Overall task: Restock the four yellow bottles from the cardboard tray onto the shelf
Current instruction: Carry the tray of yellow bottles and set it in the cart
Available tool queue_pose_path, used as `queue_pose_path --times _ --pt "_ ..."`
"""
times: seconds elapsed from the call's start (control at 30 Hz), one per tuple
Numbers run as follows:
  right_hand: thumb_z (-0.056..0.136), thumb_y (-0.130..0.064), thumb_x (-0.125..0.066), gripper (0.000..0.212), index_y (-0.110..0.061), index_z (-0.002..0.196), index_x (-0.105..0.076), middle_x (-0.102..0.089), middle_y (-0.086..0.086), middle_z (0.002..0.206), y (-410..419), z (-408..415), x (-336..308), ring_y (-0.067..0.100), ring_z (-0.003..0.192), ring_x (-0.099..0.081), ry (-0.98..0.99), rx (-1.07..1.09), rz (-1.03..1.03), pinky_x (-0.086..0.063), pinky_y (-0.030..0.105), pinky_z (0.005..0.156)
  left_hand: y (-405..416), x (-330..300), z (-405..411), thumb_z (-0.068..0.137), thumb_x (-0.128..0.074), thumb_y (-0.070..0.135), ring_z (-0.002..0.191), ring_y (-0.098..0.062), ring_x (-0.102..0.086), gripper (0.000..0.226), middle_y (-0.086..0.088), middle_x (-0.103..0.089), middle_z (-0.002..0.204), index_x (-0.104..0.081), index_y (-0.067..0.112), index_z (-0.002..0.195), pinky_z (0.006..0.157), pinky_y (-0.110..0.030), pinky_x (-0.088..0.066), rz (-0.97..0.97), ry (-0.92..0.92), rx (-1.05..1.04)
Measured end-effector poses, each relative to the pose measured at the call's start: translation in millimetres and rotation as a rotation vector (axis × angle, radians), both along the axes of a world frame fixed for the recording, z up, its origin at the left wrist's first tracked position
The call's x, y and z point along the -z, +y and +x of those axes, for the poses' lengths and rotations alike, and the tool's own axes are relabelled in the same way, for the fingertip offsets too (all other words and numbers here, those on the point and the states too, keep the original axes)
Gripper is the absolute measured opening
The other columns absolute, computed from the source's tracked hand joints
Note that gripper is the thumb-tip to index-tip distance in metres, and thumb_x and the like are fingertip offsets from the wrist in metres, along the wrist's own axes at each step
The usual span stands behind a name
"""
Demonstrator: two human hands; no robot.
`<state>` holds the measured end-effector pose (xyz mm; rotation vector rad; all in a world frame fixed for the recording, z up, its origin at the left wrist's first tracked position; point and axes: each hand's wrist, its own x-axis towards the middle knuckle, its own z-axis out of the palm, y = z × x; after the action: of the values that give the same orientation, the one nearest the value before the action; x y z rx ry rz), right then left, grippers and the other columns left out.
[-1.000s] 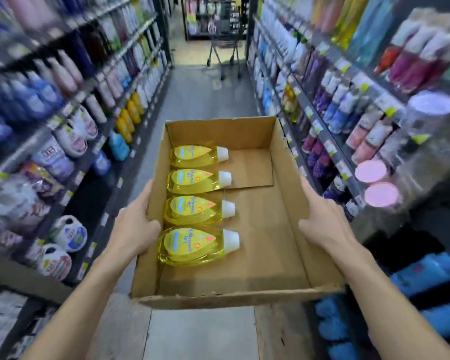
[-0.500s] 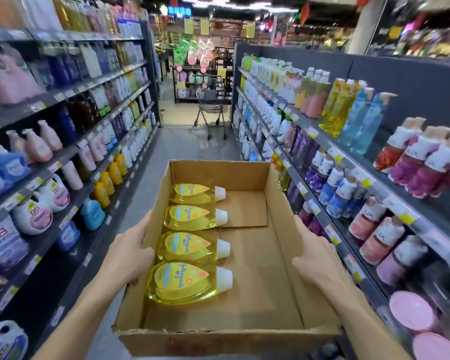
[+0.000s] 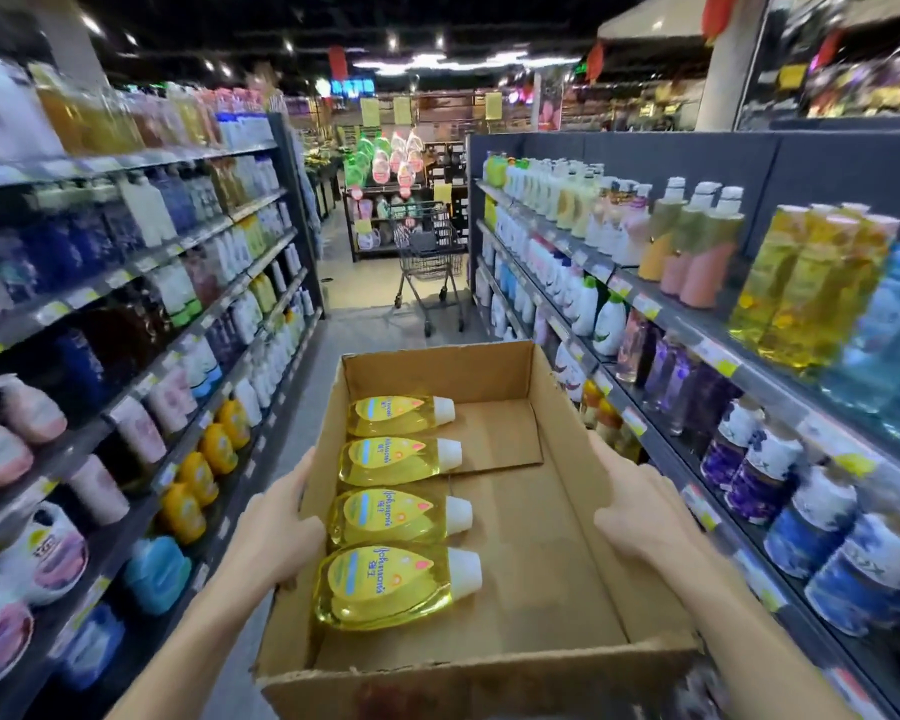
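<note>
I carry a shallow cardboard tray [image 3: 583, 574] in front of me in a shop aisle. Several yellow bottles with white caps lie on their sides in a row along its left half; the nearest yellow bottle [image 3: 385, 587] is closest to me and the farthest yellow bottle [image 3: 391, 415] lies near the tray's back wall. My left hand [image 3: 276, 532] grips the tray's left wall. My right hand [image 3: 640, 517] grips its right wall. The left shelf [image 3: 178, 459] holds a row of similar small yellow bottles [image 3: 198, 478] low down.
Full shelves of bottles line both sides of the narrow aisle. The right shelf [image 3: 697, 335] stands close to the tray's right side. A shopping cart [image 3: 427, 262] stands at the far end of the aisle. Grey floor runs ahead between the shelves.
My view has lifted from the tray toward the aisle ahead. The tray sits lower in view and both hands keep the same grip. The bottles have not shifted in the tray.
</note>
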<state>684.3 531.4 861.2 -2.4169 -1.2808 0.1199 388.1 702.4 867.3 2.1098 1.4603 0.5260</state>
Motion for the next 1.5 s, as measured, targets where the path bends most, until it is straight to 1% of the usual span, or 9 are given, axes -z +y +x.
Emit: queue_pose_path --times 0.13,0.37,0.53,0.7,0.87,1.03,1.17,1.3,1.5 --pt "0.074 -0.005 -0.051 0.095 -0.033 0.155 -0.010 -0.064 0.014 0.109 100.4 75.0 2.3 0.035 0.102 -0.059 -0.010 -0.006 -0.005 -0.047 0.035 0.072 96.8 2.1 70.7 0.072 -0.044 0.001 0.085 -0.035 -0.070 0.091 -0.012 -0.061 0.134 -0.024 0.043 0.151 0.054 -0.029 -0.048 0.014 0.008 -0.018" --pt "0.071 -0.005 -0.050 0.097 -0.034 0.155 -0.012 -0.053 0.007 0.079 274.8 194.3 -35.7 0.032 0.074 -0.051 -0.083 -0.043 0.009 -0.035 0.033 0.052 265.0 -32.5 185.8 0.074 -0.045 -0.001 0.044 -0.013 -0.056 0.091 -0.016 -0.070 0.107 -0.024 0.038 0.152 0.035 -0.021 -0.040 0.031 -0.001 -0.025" --pt "0.069 0.000 -0.046 0.092 -0.040 0.148 -0.021 -0.042 -0.002 0.065 405.3 259.9 -47.2 0.025 0.058 -0.046 -0.122 -0.081 0.071 -0.026 0.031 0.044 390.8 -41.1 252.5 0.077 -0.042 -0.004 0.032 -0.012 -0.050 0.089 -0.014 -0.064 0.126 -0.024 0.041 0.152 0.030 -0.022 -0.038 0.052 -0.045 -0.025" --pt "0.073 0.001 -0.045 0.091 -0.042 0.149 -0.018 -0.037 -0.004 0.065 551.0 315.7 -45.1 0.021 0.059 -0.039 -0.073 -0.068 0.060 -0.022 0.024 0.047 546.1 -36.9 310.1 0.076 -0.041 -0.004 0.057 -0.023 -0.061 0.089 -0.008 -0.052 0.143 -0.023 0.042 0.151 0.035 -0.027 -0.047 0.056 -0.039 -0.021" --pt "0.062 -0.014 -0.039 0.095 -0.059 0.138 -0.007 -0.062 0.019 0.102 700.3 379.2 -46.1 0.041 0.084 -0.061 -0.027 -0.089 0.109 -0.038 0.034 0.058 694.1 -45.2 368.7 0.076 -0.041 -0.002 0.057 -0.019 -0.061 0.089 -0.011 -0.051 0.144 -0.022 0.043 0.151 0.038 -0.026 -0.048 0.022 -0.020 -0.031" --pt "0.071 -0.008 -0.046 0.079 -0.040 0.142 -0.032 -0.036 -0.008 0.061 818.4 431.4 -60.3 0.019 0.054 -0.041 -0.017 -0.105 0.098 -0.014 0.024 0.047 821.8 -50.1 435.6 0.075 -0.041 -0.002 0.049 -0.018 -0.056 0.089 -0.013 -0.054 0.141 -0.024 0.043 0.150 0.033 -0.023 -0.044 0.026 -0.005 -0.006" --pt "0.063 -0.006 -0.039 0.085 -0.044 0.138 -0.033 -0.057 0.018 0.092 927.5 508.2 -37.8 0.037 0.073 -0.056 -0.072 -0.079 0.128 -0.021 0.029 0.044 922.0 -43.8 500.6 0.074 -0.041 0.000 0.063 -0.029 -0.062 0.089 -0.011 -0.062 0.131 -0.026 0.044 0.150 0.046 -0.031 -0.053 0.064 -0.004 0.023" --pt "0.066 -0.004 -0.045 0.094 -0.047 0.147 -0.024 -0.052 -0.001 0.067 1038.3 580.3 -27.7 0.027 0.063 -0.049 -0.053 -0.063 0.094 -0.045 0.035 0.058 1023.5 -43.2 574.4 0.076 -0.039 -0.005 0.041 -0.021 -0.054 0.091 -0.015 -0.059 0.133 -0.022 0.044 0.150 0.034 -0.028 -0.049 0.029 -0.024 0.004" --pt "0.057 -0.007 -0.038 0.083 -0.043 0.132 -0.036 -0.056 0.002 0.073 1205.1 686.3 -36.9 0.028 0.066 -0.052 -0.067 -0.054 0.108 -0.048 0.036 0.052 1181.9 -55.3 675.3 0.075 -0.041 -0.006 0.046 -0.019 -0.051 0.093 -0.011 -0.058 0.137 -0.022 0.048 0.148 0.033 -0.026 -0.046 0.030 -0.020 -0.025"
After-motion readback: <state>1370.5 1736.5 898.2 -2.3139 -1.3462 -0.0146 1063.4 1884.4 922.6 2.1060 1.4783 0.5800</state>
